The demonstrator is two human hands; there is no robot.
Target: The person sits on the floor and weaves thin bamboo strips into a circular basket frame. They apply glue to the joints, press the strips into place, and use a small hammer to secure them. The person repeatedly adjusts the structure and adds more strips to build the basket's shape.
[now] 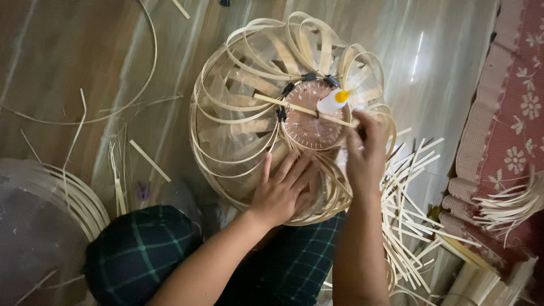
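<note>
The person's left hand (281, 191) lies flat and open on the near side of a round bamboo strip frame (243, 122), fingers spread and pressed against the curved strips, holding nothing. The frame sits on the floor directly in front of the person's knees, its looped strips fanning out from a round reddish-brown disc (313, 116) at the centre. The right hand (365, 153) is curled closed at the disc's right edge, its fingers pinched around the end of a thin bamboo stick (300, 109) that lies across the disc; the grip itself is partly hidden by the back of the hand. A small white glue bottle with a yellow cap (334, 100) rests on the disc just above the right hand, touching the stick or nearly so. Small black clips (288, 89) sit around the disc's rim. To the right of the frame, loose cut bamboo strips (411, 198) lie scattered on the floor, and a red patterned mat (507, 130) lies further right. The person's dark green checked trousers (141, 252) fill the lower edge.
</note>
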